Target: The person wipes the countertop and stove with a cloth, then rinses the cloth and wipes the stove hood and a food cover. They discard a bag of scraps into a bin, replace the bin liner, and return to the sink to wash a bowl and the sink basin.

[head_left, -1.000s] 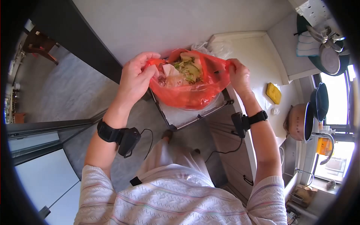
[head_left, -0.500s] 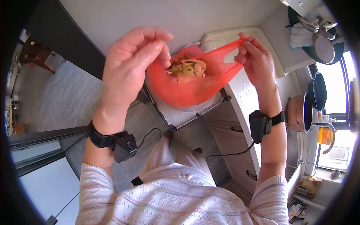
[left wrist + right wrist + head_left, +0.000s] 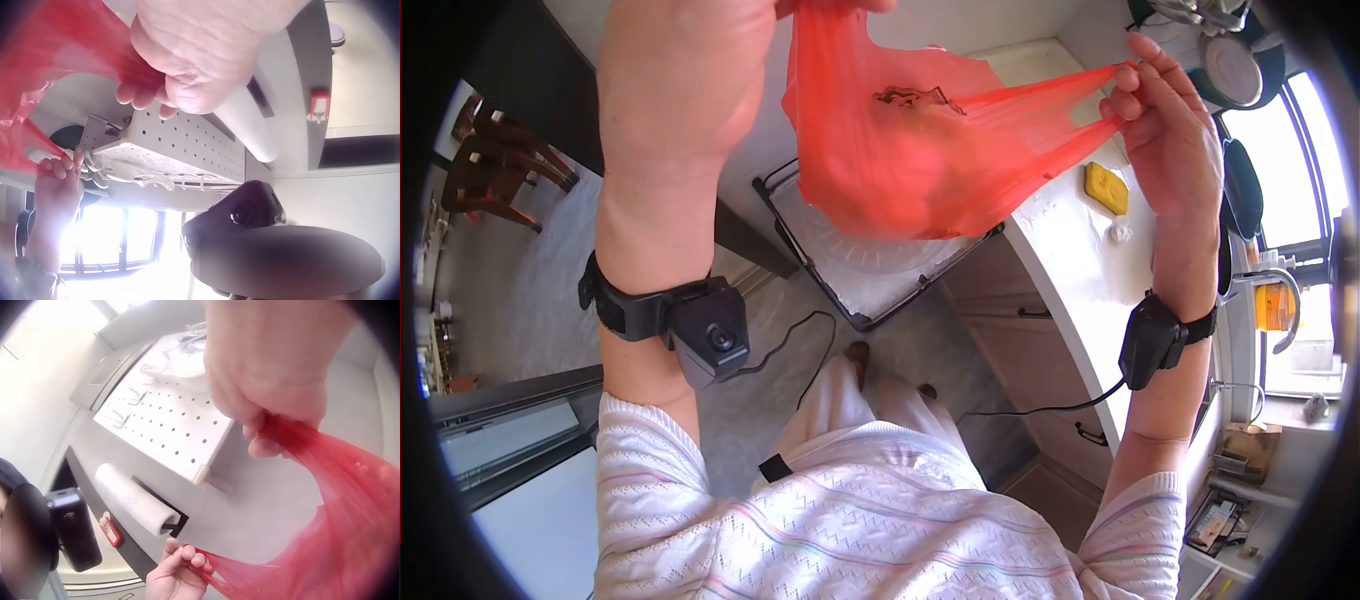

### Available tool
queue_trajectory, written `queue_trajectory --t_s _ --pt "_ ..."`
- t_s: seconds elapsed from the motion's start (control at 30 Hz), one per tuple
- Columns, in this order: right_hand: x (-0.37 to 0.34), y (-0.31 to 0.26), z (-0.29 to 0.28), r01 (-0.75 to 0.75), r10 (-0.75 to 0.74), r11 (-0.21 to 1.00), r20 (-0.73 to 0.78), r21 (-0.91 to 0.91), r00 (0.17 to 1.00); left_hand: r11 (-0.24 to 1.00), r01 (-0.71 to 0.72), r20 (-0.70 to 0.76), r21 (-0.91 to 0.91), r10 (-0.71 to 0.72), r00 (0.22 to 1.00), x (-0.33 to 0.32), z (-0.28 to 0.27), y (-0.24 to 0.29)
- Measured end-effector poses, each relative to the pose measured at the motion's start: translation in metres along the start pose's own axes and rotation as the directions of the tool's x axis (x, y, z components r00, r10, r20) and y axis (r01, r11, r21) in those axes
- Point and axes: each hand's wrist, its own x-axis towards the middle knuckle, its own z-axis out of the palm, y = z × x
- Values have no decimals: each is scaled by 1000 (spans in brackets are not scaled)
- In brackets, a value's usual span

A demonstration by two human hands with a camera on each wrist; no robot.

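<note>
A red plastic bag [image 3: 900,170] hangs between my two hands in the head view, its lower part bulging with contents that the film mostly hides. My left hand [image 3: 685,80] is raised at the top, its fingers partly cut off there; in the left wrist view the left hand [image 3: 200,56] grips gathered red film. Over on the right side my right hand [image 3: 1175,140] pinches a stretched handle of the bag between thumb and fingers. Below the bag stands a dark-rimmed white tray-like top [image 3: 870,285], partly covered by the bag in this view.
A white counter [image 3: 1055,270] runs along the right, with a yellow sponge [image 3: 1106,189] on it. Cabinet drawers [image 3: 1040,370] face the floor. A perforated white rack [image 3: 181,144] and a white paper roll [image 3: 134,497] are on the wall. A wooden chair [image 3: 495,180] stands left.
Both hands have risen, lifting the bag up off the dark-rimmed top. The food scraps seen inside earlier are now covered by red film. The right hand has moved further right, stretching the handle.
</note>
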Motion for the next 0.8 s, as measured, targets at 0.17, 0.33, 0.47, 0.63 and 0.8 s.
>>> queue_trajectory --t_s 0.17,0.33,0.47,0.63,0.8 --pt "-21 -49 -24 56 -48 992 75 -115 996 988 -121 79 -95 129 989 8 15 19" --pt "-80 -92 -19 74 -86 984 -65 -163 994 979 89 203 -185 -51 978 -10 56 56" --pt "-142 -111 -24 53 -120 971 -284 -232 951 984 -29 396 -177 98 913 -44 87 55" --pt "-219 -95 -24 -44 0 991 -330 -126 944 966 141 387 -217 -48 921 -140 127 53" --pt "-309 -30 -29 -432 390 901 -357 -42 849 844 520 313 -133 -462 830 -278 114 19"
